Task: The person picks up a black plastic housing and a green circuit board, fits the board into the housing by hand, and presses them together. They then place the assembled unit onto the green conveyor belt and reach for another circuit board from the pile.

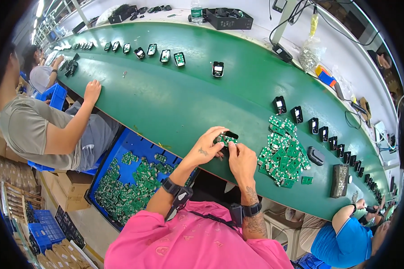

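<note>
Both hands, left hand (209, 142) and right hand (241, 158), pinch a small green circuit board (224, 139) against a black plastic shell (231, 134) just above the green table (175, 98), the loose pile of green boards (283, 154) close by for reach.

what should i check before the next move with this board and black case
1. Both hands on the work: left hand and right hand meet at the small green circuit board - ok.
2. Board seated in the black housing: fingers cover it - cannot tell.
3. Spare boards in reach: pile of green boards beside the right hand - ok.
4. Belt space ahead: green belt bare in front of the hands - ok.
5. Neighbour's hand away from the hands - ok.
</note>
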Demonstrator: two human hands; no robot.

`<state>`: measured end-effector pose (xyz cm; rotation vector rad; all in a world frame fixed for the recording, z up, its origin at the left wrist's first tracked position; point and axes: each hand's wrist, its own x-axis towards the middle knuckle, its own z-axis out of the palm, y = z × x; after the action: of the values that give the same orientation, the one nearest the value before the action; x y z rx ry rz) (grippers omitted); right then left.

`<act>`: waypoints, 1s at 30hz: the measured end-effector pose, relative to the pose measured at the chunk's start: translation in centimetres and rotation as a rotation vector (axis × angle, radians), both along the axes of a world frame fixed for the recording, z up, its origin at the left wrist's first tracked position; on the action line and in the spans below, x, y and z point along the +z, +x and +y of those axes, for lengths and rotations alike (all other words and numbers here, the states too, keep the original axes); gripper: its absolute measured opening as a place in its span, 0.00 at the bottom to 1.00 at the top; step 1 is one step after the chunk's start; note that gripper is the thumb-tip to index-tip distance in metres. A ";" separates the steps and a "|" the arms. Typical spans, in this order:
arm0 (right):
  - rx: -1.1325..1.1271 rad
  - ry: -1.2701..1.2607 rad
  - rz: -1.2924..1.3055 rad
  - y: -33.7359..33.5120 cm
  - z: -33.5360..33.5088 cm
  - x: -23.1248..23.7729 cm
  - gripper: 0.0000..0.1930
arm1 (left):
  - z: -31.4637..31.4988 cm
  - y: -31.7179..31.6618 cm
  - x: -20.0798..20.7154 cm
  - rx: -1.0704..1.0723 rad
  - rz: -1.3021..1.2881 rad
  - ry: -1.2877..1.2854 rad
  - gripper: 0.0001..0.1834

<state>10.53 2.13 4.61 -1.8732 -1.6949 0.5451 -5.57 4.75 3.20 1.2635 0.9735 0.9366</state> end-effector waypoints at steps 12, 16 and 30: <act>0.032 0.357 0.186 0.5 -0.7 2.0 0.08 | -1.7 0.7 1.7 0.091 0.028 -0.090 0.24; 0.219 0.411 0.205 0.3 -0.5 3.5 0.12 | -2.6 1.6 3.4 0.126 0.217 0.131 0.24; 0.226 0.407 0.562 0.0 -4.0 4.5 0.04 | -4.9 2.0 6.2 0.239 -0.111 0.033 0.30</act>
<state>10.55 -1.83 9.11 -1.1161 -1.4955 0.6772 -3.58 -0.18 9.39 1.1256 1.0403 1.1995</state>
